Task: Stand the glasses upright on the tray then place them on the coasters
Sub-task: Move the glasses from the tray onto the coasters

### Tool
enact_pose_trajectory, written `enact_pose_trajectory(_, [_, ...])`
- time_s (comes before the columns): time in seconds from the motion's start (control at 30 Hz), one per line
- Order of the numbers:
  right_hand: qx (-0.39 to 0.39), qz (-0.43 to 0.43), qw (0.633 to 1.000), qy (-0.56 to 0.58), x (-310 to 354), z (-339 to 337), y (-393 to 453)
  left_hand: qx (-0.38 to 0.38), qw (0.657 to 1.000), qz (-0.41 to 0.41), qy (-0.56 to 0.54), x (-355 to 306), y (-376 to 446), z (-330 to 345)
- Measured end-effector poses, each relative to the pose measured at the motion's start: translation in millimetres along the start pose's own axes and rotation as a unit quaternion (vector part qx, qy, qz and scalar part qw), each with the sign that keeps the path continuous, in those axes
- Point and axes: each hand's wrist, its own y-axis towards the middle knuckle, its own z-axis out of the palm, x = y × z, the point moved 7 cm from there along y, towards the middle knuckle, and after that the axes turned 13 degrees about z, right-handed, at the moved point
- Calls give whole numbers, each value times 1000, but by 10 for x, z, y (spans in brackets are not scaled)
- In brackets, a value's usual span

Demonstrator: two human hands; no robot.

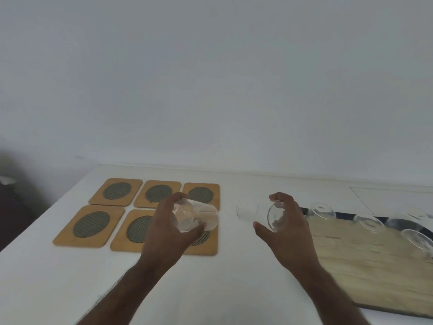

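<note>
My left hand (167, 228) grips a clear glass (199, 214), held on its side above the near right coaster (206, 247). My right hand (284, 227) grips a second clear glass (253, 211), also tilted sideways, in the air between the coasters and the tray. Several wooden coasters with dark mesh ovals, such as the far left one (116, 191), lie in two rows on the white table. A light wooden tray (365, 273) lies at the right. Several more clear glasses, one of them (323, 210), rest on their sides along its far edge.
The white table (70, 277) ends at a pale wall behind. Its left edge drops off to a dark area with a blurred object (7, 180). A faint rectangular outline (386, 195) marks the tabletop behind the tray.
</note>
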Motion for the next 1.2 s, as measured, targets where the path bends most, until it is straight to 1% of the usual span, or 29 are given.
enact_pose_trajectory(0.2, [30, -23, 999, 4, 326, 563, 10, -42, 999, 3, 26, 392, -4, -570])
enact_pose_trajectory(0.33, [48, -38, 998, -5, 505, 946, 5, -55, 997, 1, 46, 666, -15, -944])
enact_pose_trajectory(0.63, [95, -42, 995, -4, 735, 1725, -20, -98, 987, -40, 118, 1405, -51, -1742])
enact_pose_trajectory(0.73, [101, -45, 994, -2, 753, 1871, -9, -98, 984, -53, 137, 1600, -10, -1883])
enact_pose_trajectory(0.93, [103, -43, 994, -8, 789, 2067, 63, -113, 980, -93, 134, 2002, 92, -2100])
enact_pose_trajectory(1.2, [117, -53, 991, -29, 928, 2360, 180, -107, 978, -115, 137, 2266, 106, -2166])
